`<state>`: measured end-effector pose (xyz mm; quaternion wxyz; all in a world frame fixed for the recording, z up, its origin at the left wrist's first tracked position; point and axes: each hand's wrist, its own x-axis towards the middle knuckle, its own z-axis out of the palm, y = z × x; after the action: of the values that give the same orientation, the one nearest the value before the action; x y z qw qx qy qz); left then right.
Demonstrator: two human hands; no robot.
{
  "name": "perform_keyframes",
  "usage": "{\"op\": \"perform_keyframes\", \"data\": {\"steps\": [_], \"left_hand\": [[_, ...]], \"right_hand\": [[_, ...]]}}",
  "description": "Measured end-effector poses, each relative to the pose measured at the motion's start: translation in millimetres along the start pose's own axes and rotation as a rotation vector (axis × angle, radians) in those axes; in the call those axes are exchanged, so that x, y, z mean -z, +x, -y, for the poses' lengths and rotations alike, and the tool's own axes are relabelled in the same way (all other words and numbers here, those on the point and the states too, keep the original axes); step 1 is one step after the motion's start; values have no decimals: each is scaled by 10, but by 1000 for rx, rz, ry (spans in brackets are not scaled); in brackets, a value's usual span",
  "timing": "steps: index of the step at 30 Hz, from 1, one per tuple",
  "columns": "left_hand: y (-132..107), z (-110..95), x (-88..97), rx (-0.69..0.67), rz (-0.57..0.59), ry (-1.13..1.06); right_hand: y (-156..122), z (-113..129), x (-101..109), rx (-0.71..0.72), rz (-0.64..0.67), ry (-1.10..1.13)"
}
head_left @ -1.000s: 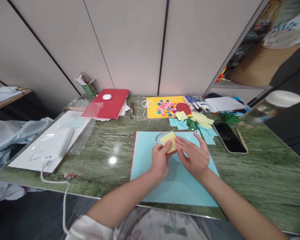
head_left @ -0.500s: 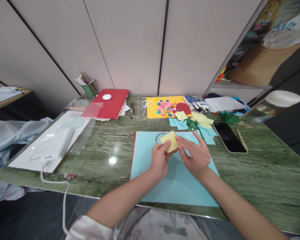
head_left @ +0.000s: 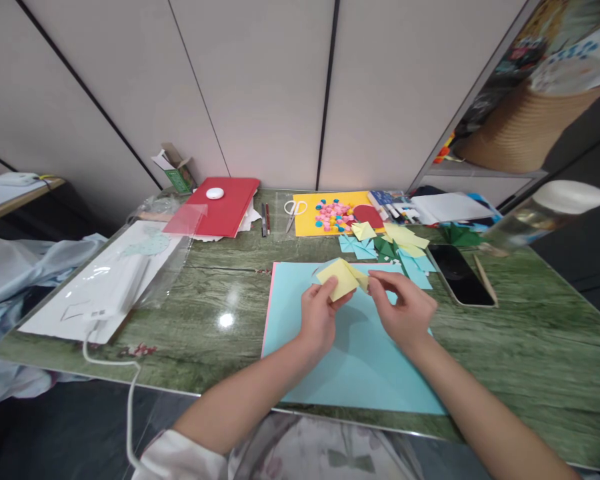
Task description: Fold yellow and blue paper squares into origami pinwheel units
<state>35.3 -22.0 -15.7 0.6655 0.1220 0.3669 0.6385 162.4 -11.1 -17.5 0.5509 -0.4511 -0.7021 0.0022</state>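
Note:
A small folded piece of yellow paper (head_left: 338, 279) is held above the light blue sheet (head_left: 350, 367). My left hand (head_left: 320, 317) grips its lower left part, thumb on top and fingers underneath. With thumb and fingertips, my right hand (head_left: 405, 307) pinches a narrow flap at the paper's right side, drawn out from the main square. Just behind the hands lie folded light blue paper pieces (head_left: 357, 247), a folded yellow piece (head_left: 363, 231), dark green folded paper (head_left: 386, 248) and loose yellow paper (head_left: 406, 237).
White-handled scissors (head_left: 294, 215) lie by a yellow sheet (head_left: 306, 223) bearing colourful pompoms (head_left: 334, 215). A phone (head_left: 461, 275) and a tall bottle (head_left: 535, 217) stand to the right. A red folder (head_left: 225, 210) and a white power strip (head_left: 117, 290) with a cable are at left.
My right hand has shifted right and closed on a flap of the yellow paper, pulling it outward. The paper has opened and turned slightly in my left hand.

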Motion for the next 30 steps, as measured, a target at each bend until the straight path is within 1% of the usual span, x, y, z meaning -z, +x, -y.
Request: {"op": "perform_keyframes", "data": {"steps": [4,5,9,14,19,22,27,30], "left_hand": [[7,-27,-6,-4,13,-35],[9,-30,-7,-1,14,-40],[12,-21,-7,-3,22,-26],[16,27,2,-65,20,9],[24,62,20,-97,23,50],[26,74,29,-99,6,89],[26,90,28,-127,-12,144],[24,98,28,-143,-23,163]], "right_hand": [[24,-7,-3,25,138,-64],[29,-6,-13,25,153,-91],[30,1,-62,46,102,-141],[15,22,-77,134,18,-170],[3,20,-58,180,54,-125],[-1,9,-49,206,62,-120],[-14,-10,-47,261,42,-138],[-32,-29,-46,320,57,-181]]}}
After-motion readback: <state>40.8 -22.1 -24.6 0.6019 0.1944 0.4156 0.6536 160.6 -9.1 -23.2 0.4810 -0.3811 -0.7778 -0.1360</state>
